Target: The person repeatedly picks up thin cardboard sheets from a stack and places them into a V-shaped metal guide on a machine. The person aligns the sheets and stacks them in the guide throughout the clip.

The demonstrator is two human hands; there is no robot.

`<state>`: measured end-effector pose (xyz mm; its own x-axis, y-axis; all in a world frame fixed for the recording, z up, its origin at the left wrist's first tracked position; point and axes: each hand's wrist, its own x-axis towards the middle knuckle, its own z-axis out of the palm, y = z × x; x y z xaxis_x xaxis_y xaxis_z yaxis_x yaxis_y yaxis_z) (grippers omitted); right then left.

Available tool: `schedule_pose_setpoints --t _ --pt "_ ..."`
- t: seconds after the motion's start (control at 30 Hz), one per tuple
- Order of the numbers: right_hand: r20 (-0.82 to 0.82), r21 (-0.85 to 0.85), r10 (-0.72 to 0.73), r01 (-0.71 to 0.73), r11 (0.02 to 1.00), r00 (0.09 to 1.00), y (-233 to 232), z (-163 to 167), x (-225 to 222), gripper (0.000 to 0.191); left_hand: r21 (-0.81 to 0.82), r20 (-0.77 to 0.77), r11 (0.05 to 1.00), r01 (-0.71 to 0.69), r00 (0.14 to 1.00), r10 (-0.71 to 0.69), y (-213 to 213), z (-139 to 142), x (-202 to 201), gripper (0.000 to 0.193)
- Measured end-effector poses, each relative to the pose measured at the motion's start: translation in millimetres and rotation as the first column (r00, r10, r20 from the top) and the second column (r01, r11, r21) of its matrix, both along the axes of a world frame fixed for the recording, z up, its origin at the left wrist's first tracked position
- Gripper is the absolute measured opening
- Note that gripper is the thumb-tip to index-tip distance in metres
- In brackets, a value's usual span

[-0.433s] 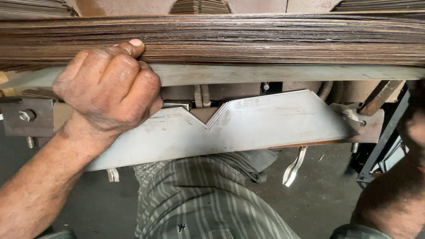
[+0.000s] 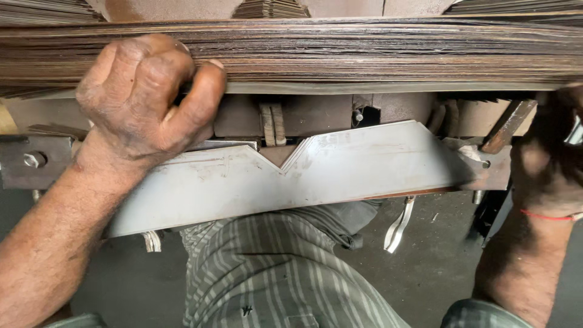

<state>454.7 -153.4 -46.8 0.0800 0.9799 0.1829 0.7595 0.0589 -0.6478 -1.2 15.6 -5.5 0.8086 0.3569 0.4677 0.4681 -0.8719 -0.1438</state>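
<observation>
A thick stack of thin brown metal sheets lies flat across the top of the view. My left hand curls over the stack's near edge at the left, its fingertips hooked against the layers. Below the stack sits a grey steel plate with a V notch, several like plates layered under it. My right hand is in shadow at the right edge, by the plate's right end and a slanted steel bar. What it grips is hidden.
A bolted steel bracket sticks out at the left. Clamps and blocks sit between stack and plate. My striped shirt fills the lower middle, above a dark concrete floor with a white strip hanging.
My left hand has curled tighter on the stack's edge, the fingertips now tucked under. My right hand has come further into view at the right.
</observation>
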Motion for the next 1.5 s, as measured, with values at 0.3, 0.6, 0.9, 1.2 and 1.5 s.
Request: schedule_pose_setpoints --t 0.3,0.6,0.9,1.2,1.5 --pt "0.087 0.173 0.074 -0.088 0.981 0.994 11 3 -9 0.011 -0.053 0.127 0.988 0.143 0.983 -0.135 -1 1 -33 0.018" --pt "0.625 0.311 -0.047 -0.193 0.93 0.779 33 12 -36 0.012 -0.138 0.203 0.98 0.143 0.973 -0.113 0 -11 -33 0.012" --pt "0.717 0.303 -0.034 -0.267 0.915 0.696 22 0 -45 0.008 -0.151 0.204 0.973 0.175 0.969 -0.142 -4 -29 -57 0.011" --pt "0.567 0.377 -0.134 -0.111 0.92 0.812 23 -5 -49 0.007 -0.171 0.259 0.979 0.111 0.964 -0.064 -3 -25 -50 0.015" --pt "0.499 0.372 -0.085 -0.125 0.92 0.862 30 10 -75 0.014 -0.537 0.054 0.833 -0.133 0.98 0.192 -45 -56 -100 0.02"
